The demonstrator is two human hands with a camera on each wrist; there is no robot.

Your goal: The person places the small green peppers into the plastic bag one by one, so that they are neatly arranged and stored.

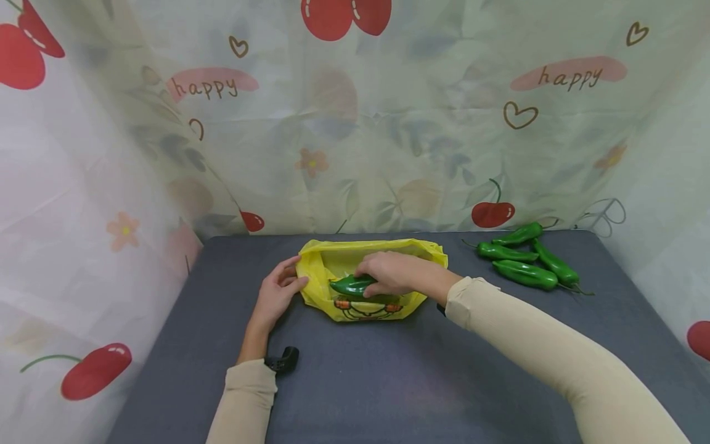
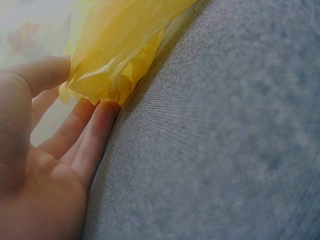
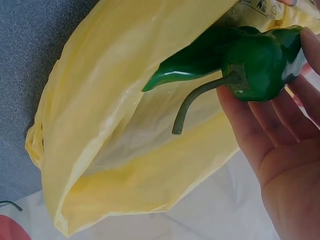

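Note:
A yellow plastic bag [image 1: 316, 280] lies with its mouth open near the table's back edge. My left hand [image 1: 275, 295] holds the bag's left edge between thumb and fingertips; the bag's crumpled yellow end [image 2: 107, 75] shows there in the left wrist view. Inside the bag's mouth, my right hand [image 1: 388, 272] grips a glossy green pepper [image 1: 350, 285], its curved stem and stem end [image 3: 255, 70] facing the right wrist camera. Behind it in the bag, the pointed tip of another green pepper [image 3: 172, 75] shows, the rest partly hidden.
Several green peppers [image 1: 524, 274] lie together at the back right of the dark grey table [image 1: 355, 382]. A patterned curtain [image 1: 388, 154] hangs behind and on both sides. Black wrist bands [image 1: 284, 361] are worn on the wrists.

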